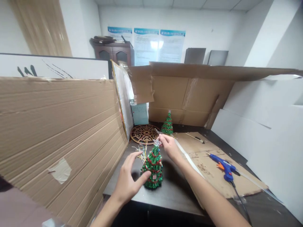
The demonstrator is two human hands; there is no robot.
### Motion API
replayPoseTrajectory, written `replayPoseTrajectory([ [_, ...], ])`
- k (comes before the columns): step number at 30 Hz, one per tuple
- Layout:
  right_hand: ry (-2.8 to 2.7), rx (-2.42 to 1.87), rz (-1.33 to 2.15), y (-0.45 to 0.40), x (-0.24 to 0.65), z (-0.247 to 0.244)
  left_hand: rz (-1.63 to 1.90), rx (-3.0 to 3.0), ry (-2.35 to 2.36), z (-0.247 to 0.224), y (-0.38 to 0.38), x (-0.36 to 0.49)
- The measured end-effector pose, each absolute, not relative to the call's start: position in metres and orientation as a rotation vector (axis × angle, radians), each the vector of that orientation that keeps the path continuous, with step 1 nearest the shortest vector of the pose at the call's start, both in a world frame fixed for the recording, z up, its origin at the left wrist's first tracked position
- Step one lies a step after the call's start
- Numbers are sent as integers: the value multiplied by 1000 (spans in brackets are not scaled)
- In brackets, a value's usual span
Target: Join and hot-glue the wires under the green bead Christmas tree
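Note:
A small green Christmas tree with red garlands stands upright near the front edge of the dark table. A pale, clear-looking star sits at its tip. My left hand is at the tree's left side, thumb and fingers spread; its thumb overlaps the lower branches, and whether it touches them I cannot tell. Beside the star, my right hand has its fingertips pinched together. A thin, light-coloured piece shows past those fingertips, too small to make out.
A second decorated tree stands behind, near a round openwork trivet. Thin coloured strips lie left of the front tree. On the right, a cardboard sheet bears a blue glue gun and a brush. Cardboard walls enclose the table.

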State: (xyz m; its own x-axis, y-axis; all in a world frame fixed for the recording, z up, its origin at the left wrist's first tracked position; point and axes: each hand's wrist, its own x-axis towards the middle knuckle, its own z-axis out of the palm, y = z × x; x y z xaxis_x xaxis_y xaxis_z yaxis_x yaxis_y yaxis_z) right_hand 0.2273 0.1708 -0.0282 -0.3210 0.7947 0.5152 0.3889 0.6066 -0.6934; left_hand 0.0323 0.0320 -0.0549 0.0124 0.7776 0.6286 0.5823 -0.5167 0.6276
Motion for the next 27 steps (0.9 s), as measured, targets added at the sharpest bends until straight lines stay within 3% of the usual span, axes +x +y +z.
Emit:
replayPoseTrajectory([
  [6, -2144, -824, 382, 133, 240, 41, 1522, 1951, 1177, -35, 66, 77],
  [14, -2864, -828, -6, 125, 243, 108, 1615, 1900, 1342, -49, 78, 99],
  [23, -3366, -1063, -344, 101, 204, 157, 1590, 1882, 1444, -56, 79, 99],
  [27, -3401, -974, -429, 97, 201, 160, 1612, 1891, 1437, -59, 81, 99],
])
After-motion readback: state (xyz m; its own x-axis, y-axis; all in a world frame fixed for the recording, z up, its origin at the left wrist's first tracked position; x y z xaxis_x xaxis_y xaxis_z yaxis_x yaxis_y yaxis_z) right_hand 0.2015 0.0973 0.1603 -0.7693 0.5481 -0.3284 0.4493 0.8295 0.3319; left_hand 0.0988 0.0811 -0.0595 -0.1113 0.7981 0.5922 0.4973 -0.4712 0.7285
